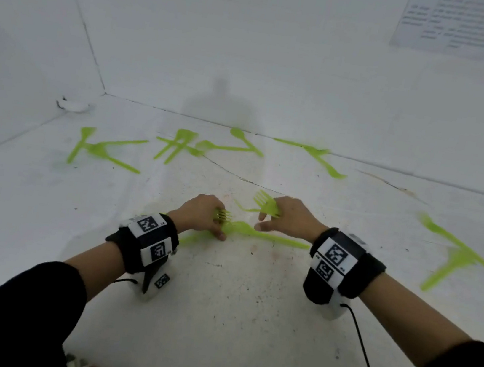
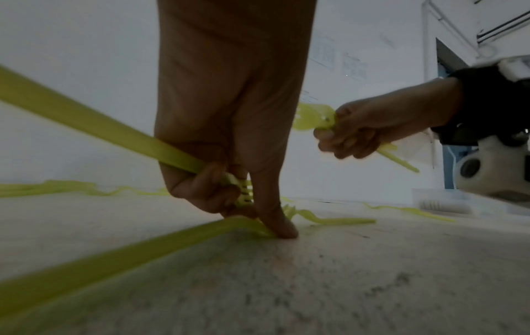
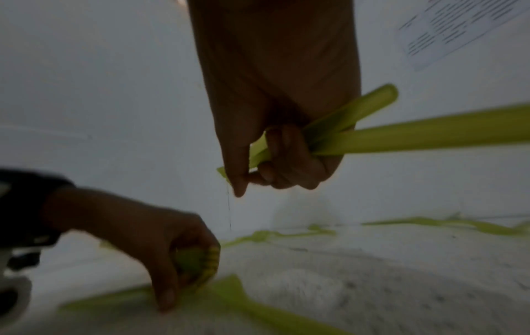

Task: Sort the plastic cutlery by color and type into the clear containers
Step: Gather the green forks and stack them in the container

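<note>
All the cutlery is lime green plastic. My left hand (image 1: 218, 226) grips a fork (image 2: 86, 122) by its handle, tines (image 1: 224, 214) poking out past the fingers. One left fingertip (image 2: 281, 229) presses on a second piece (image 2: 143, 249) lying flat on the table. My right hand (image 1: 263, 222), a little to the right and raised off the table, holds two pieces (image 3: 401, 136) bunched in curled fingers. A fork head (image 1: 264, 202) sticks out of it to the left. Another piece (image 1: 276, 239) lies on the table between the hands.
More green cutlery lies scattered at the back left (image 1: 99, 149), back middle (image 1: 184, 144), back right (image 1: 318, 160) and far right (image 1: 457, 257). White walls close the left and the back. What looks like a clear container (image 2: 447, 202) sits off to the right.
</note>
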A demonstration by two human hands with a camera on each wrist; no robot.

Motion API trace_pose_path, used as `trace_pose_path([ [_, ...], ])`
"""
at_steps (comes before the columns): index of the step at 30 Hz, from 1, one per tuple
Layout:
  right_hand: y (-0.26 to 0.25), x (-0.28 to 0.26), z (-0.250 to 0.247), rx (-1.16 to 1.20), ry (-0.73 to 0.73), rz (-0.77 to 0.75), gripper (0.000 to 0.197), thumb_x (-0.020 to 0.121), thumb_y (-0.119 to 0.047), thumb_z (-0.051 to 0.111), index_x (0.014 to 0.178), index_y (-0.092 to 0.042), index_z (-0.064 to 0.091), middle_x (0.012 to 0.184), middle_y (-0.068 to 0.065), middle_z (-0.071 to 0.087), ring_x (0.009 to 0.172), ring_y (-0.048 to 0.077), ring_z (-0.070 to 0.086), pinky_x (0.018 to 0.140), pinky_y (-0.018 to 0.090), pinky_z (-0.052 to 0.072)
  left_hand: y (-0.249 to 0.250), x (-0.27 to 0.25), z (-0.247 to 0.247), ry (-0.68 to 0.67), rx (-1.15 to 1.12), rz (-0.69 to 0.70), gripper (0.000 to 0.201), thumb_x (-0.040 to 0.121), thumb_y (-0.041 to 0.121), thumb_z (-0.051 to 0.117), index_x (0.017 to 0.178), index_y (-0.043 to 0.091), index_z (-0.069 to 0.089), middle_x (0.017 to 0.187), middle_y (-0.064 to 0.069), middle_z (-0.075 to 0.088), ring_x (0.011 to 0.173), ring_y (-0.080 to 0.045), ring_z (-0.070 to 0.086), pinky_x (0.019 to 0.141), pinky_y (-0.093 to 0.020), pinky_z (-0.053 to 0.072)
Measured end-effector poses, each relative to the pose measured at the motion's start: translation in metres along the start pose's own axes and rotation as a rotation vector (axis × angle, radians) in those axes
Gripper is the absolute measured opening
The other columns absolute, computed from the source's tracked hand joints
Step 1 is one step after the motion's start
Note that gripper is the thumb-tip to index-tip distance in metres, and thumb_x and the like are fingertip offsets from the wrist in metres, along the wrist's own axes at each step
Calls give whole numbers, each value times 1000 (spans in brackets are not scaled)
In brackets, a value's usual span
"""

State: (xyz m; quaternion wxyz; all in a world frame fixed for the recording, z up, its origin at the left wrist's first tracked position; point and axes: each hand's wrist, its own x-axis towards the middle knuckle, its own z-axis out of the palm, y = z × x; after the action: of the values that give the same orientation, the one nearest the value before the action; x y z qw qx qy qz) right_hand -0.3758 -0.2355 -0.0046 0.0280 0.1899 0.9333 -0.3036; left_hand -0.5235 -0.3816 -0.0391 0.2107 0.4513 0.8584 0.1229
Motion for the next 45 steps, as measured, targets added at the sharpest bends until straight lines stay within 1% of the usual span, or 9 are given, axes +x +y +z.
trace_pose_path([
  [3, 7, 7, 17, -119, -92, 16, 33, 72, -29, 79, 99, -12, 68, 95, 3, 60, 84, 13, 51, 71, 24, 35, 0, -4, -4, 47, -64, -29, 47, 74, 26, 78, 112, 5, 61, 120, -11, 56, 115, -26, 49, 91, -29, 38],
  [6, 11, 10, 18, -122, -86, 54, 22, 74, -24, 77, 92, -13, 72, 94, 5, 68, 90, 20, 61, 74, 25, 41, 0, -11, -13, 71, -129, 11, 37, 72, 38, 69, 86, 7, 55, 95, -11, 57, 93, -23, 51, 73, -27, 34],
  [11, 25, -3, 5, 7, -99, 79, 11, 85, -21, 63, 81, -13, 70, 95, 12, 71, 90, 16, 60, 75, 21, 41, 18, -22, -24, 174, -576, 55, 20, 98, 10, 43, 82, 18, 53, 75, 3, 59, 70, -5, 57, 68, -22, 42],
  [14, 27, -19, -16, 256, 77, 62, 11, 88, -17, 59, 78, -16, 62, 74, 3, 69, 72, 1, 56, 59, 4, 37, 42, -21, -23, 176, -915, 18, 23, 101, 10, 34, 88, 15, 51, 76, 0, 51, 65, -11, 55, 57, -19, 50],
  [20, 25, -54, -44, 541, 353, -14, 11, 88, -22, 62, 82, -14, 58, 67, -3, 63, 46, -9, 49, 47, 7, 35, 115, 5, -8, 214, -1287, 75, 23, 98, 35, 42, 100, 13, 45, 83, 1, 42, 62, -8, 41, 48, -15, 38],
  [24, 36, -72, -51, 562, 475, -3, 15, 85, -24, 66, 83, -10, 60, 65, -3, 64, 48, -9, 51, 51, 11, 34, 168, 17, 5, 227, -1350, 208, 38, 91, 48, 49, 97, 11, 43, 82, 1, 48, 69, -11, 49, 60, -23, 40],
  [28, 53, -86, -54, 657, 522, 33, 17, 86, -21, 65, 71, -18, 57, 66, 1, 65, 41, -4, 46, 49, 12, 30, 201, 23, 19, 170, -1402, 347, 28, 94, 33, 50, 99, 6, 44, 73, -5, 42, 48, -10, 49, 43, -24, 41],
  [37, 89, -94, -63, 458, 802, 106, 15, 80, -16, 69, 76, -6, 59, 70, 4, 67, 65, 6, 59, 58, 7, 37, 227, 35, 30, 219, -1421, 109, 48, 84, 51, 58, 107, 12, 39, 83, 6, 44, 74, -7, 41, 60, -21, 33],
  [45, 85, -88, -50, 402, 581, 15, 12, 85, -21, 66, 90, -16, 56, 74, -14, 54, 67, -3, 50, 59, 6, 37, 230, 36, 38, 236, -1399, 30, 14, 102, 13, 34, 96, 8, 46, 79, -3, 49, 70, -12, 49, 65, -24, 43],
])
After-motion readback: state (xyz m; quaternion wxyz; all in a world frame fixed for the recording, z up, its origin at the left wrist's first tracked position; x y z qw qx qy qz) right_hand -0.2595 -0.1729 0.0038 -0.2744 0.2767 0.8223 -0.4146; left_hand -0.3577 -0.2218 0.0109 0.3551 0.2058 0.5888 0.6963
